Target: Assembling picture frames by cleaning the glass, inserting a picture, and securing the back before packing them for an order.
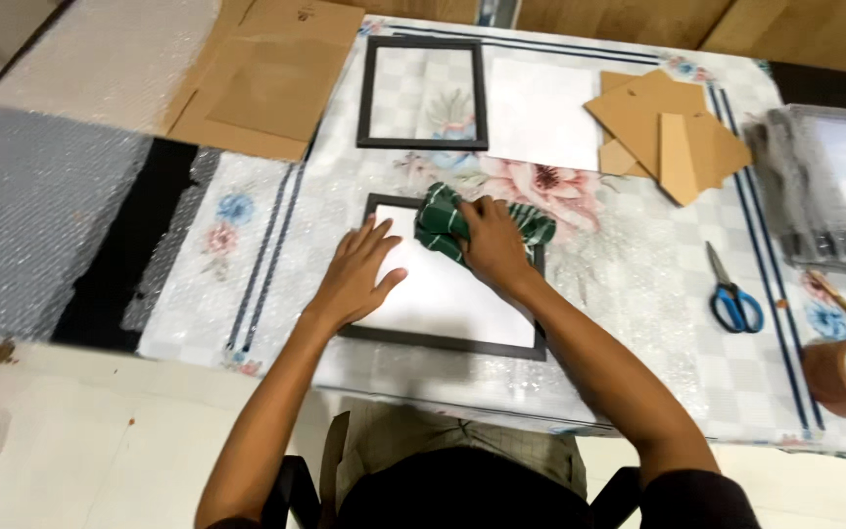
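A tabletop (638, 294) under a pale floral, checked cloth with dark blue stripes stands on a light floor (100, 451), with a grey textured mat (22, 216) to its left and wooden panelling (619, 20) behind, evenly lit.

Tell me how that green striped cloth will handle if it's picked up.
The green striped cloth is bunched in folds under the right hand, so it is probably floppy and light. It would likely drape rather than hold shape. On the frame steadied by the left hand, it may slide easily.
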